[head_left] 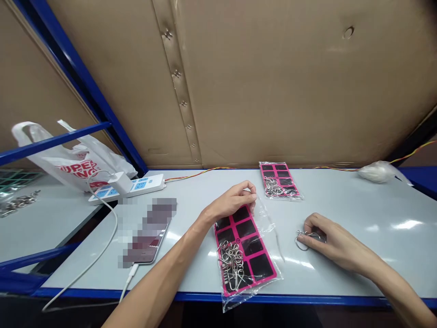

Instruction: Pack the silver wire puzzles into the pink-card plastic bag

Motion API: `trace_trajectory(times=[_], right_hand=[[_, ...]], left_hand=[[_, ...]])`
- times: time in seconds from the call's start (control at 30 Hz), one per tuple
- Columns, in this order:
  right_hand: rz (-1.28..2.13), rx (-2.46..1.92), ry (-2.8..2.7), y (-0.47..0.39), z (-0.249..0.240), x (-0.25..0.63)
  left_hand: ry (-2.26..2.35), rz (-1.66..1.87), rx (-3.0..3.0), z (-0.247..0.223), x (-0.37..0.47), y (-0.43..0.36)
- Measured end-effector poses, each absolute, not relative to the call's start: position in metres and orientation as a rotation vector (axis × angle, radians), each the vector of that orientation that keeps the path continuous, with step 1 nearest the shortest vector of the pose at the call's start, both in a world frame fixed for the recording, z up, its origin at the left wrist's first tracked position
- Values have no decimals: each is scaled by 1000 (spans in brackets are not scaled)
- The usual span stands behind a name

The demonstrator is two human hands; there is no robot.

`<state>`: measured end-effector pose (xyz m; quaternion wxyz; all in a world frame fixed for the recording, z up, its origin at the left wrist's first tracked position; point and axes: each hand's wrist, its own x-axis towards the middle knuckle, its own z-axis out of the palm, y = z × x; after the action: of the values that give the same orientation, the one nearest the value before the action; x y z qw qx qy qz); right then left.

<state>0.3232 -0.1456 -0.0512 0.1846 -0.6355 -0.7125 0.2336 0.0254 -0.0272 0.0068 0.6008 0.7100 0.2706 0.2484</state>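
My left hand (235, 199) is closed on the top end of a clear plastic bag (269, 228). Inside the bag lie a pink card with black squares (252, 246) and a heap of silver wire pieces (232, 266); its lower end hangs over the table's front edge. To the right, my right hand (321, 234) pinches silver metal rings (301, 241) just above the table. A second bagged pink-and-black card (280, 180), also with wire pieces, lies farther back, touched by neither hand.
A phone (150, 241) with a white cable lies at the left, before a power strip (146, 183) with a charger (120, 183). Behind stands a white shopping bag (78, 159). A whitish plastic bundle (377, 172) lies back right. Blue frame bars (68, 136) cross the left side.
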Motion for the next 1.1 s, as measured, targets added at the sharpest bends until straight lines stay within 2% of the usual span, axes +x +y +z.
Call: trace_trajectory(times=[0.33, 0.5, 0.87, 1.1], right_hand=[[978, -1719, -1409, -145, -44, 329], [1150, -1487, -1183, -138, -37, 305], [1639, -997, -1328, -123, -20, 233], [1798, -1010, -1407, -125, -10, 217]], left_hand=[[620, 575, 1651, 7, 25, -28], [600, 587, 1624, 6, 25, -27], [588, 587, 1607, 5, 26, -26], [570, 563, 1596, 6, 26, -26]])
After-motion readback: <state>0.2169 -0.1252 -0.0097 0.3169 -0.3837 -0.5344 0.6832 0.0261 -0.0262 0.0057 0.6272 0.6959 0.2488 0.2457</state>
